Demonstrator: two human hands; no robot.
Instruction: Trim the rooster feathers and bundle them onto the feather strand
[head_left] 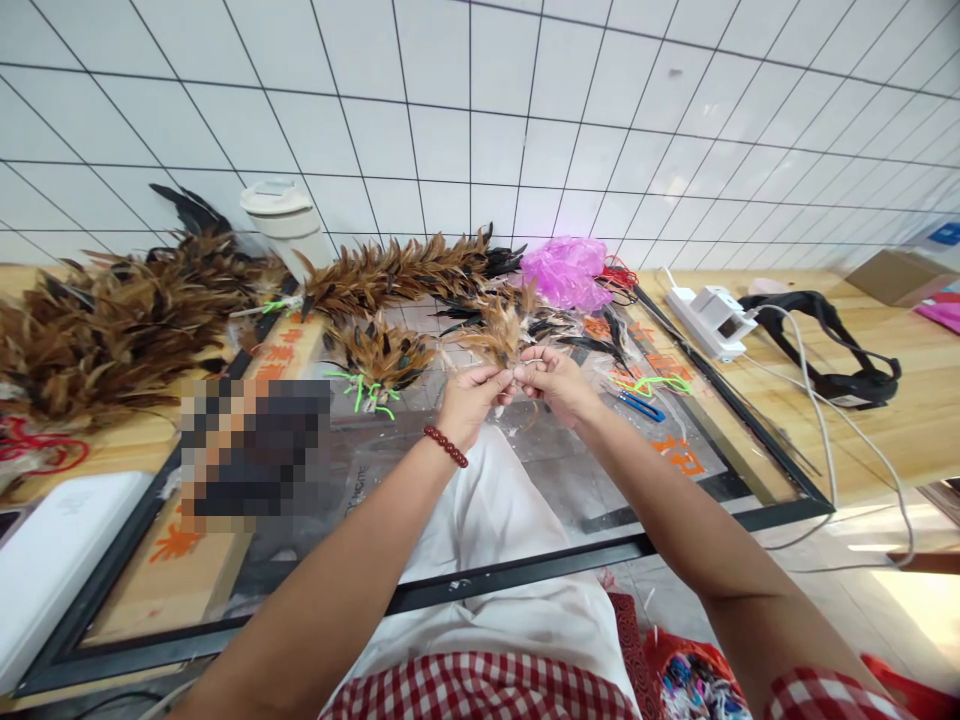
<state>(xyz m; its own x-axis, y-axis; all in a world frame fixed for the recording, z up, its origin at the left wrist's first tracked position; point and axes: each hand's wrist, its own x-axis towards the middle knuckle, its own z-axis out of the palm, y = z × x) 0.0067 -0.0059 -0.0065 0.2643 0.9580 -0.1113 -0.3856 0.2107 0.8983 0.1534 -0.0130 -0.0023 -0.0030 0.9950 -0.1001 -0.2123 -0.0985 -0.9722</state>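
My left hand (478,396) and my right hand (551,384) meet in front of me, thumbs and fingers pinched close together. Between them they grip the base of a small bunch of brown feathers (504,330), its tips fanning away from me. A thin strand seems to hang at the fingertips, too fine to make out well. Left of my hands lies a feather bundle (381,355) with green ties (367,392) at its base. To the right are a blue thread snipper (642,406) and bright green strings (654,384).
A black-framed glass panel (525,568) spans the wooden table. Behind stand a long feather strip (405,272), a white canister (285,220) and pink plastic (568,272). Heaped feathers (120,320) lie left. A power strip (709,318), cables and a black strap (825,350) lie right.
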